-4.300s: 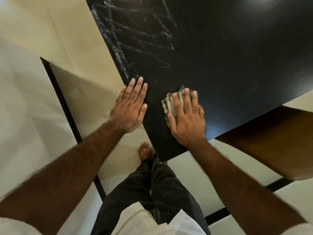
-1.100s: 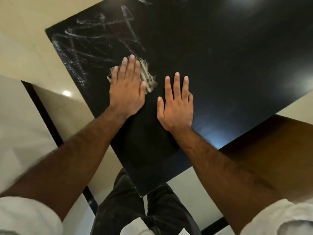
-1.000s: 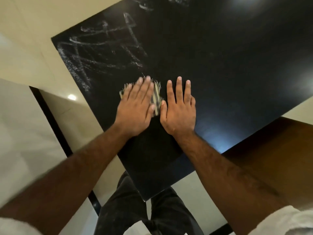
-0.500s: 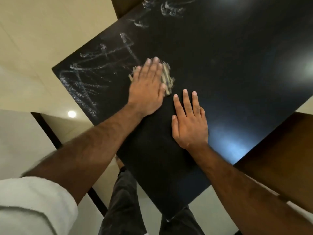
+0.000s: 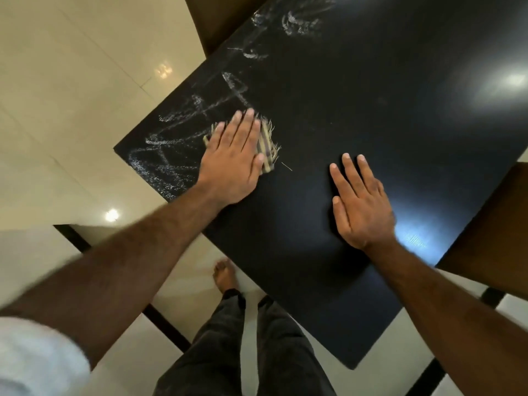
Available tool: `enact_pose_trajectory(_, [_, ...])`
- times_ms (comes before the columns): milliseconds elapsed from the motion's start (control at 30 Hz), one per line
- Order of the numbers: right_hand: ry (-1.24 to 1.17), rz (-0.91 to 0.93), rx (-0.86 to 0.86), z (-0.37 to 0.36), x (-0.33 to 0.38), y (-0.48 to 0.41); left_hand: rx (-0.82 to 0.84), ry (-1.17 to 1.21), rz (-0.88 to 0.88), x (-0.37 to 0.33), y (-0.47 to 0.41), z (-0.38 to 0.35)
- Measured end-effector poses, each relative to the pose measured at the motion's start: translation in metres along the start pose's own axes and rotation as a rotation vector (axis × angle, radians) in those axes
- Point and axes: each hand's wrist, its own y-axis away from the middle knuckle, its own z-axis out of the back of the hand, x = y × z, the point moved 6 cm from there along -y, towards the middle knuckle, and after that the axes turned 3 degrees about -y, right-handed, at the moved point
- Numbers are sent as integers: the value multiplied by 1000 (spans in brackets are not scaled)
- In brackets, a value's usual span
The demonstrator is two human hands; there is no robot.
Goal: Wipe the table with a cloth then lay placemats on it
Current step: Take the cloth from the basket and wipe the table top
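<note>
Since a second ago the left hand (image 5: 233,161), palm flat on the cloth (image 5: 267,147), has pushed it toward the white smears (image 5: 168,155) at ten o'clock on the bench (image 5: 371,95), the right hand (image 5: 361,204) spread empty; wiping continues.

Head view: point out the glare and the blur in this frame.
Head view: bright ceiling-light glare sits on the glossy black table at upper right, a bluish sheen beside the right hand, and lamp spots on the floor tiles. The left sleeve is motion-smeared; the left hand on the cloth stays fairly sharp.
</note>
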Motion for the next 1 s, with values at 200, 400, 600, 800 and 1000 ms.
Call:
enact_pose_trajectory(200, [-34,13,-12,3,0,-1,-20,-12,-157,-74,-15,0])
enact_pose_trajectory(400, [-55,-20,13,7,-2,-3,113,121,-266,-82,13,4])
enact_pose_trajectory(600, [-129,-205,-55,18,60,-28,64,157,24,1,-14,24])
enact_pose_trajectory(800, [-145,-146,69,-19,127,-49,71,5,19,33,-64,11])
enact_pose_trajectory(1000, [-41,-637,-133,6,12,-128,46,-18,-15,47,-127,20])
